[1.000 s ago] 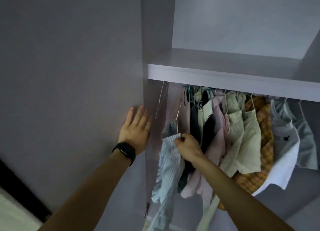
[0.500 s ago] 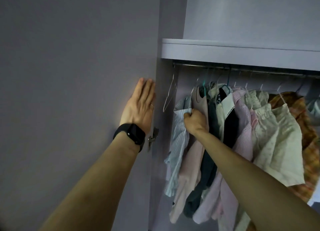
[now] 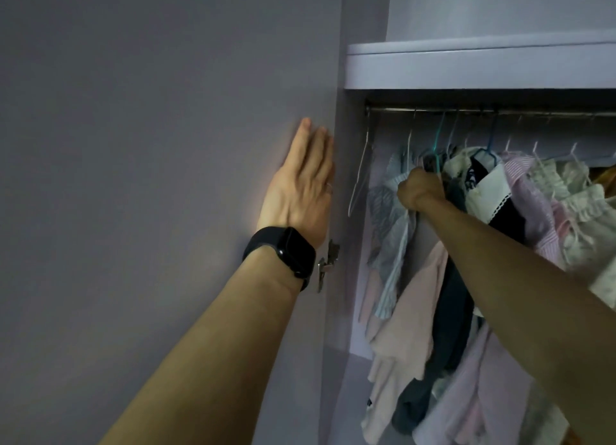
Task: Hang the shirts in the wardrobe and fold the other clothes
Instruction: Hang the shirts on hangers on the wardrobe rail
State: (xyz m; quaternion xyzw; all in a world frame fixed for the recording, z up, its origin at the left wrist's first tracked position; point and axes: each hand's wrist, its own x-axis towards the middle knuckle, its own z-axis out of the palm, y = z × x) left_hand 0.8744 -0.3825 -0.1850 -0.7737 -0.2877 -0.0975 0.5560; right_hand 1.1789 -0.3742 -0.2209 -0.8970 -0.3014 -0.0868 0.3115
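Striped shirt: pale blue and white, hanging limp at the left end of the row, its top bunched in my right hand; I cannot tell whether its hanger sits on the rail.
Rail: metal bar under the wardrobe shelf, carrying wire hangers.
Hung clothes: I see pink, navy, lilac and cream pieces packed just right of it.

1. The shelf lies just above the rail.
2. An empty hanger hangs at the rail's left end.
3. A row of clothes hangs from the rail, right of that hanger, with the shirt leftmost.
4. Below the rail, the right hand grips the shirt's top, in front of the row.
5. Left of the rail stands the door. The left hand lies flat on it, above the hinge.
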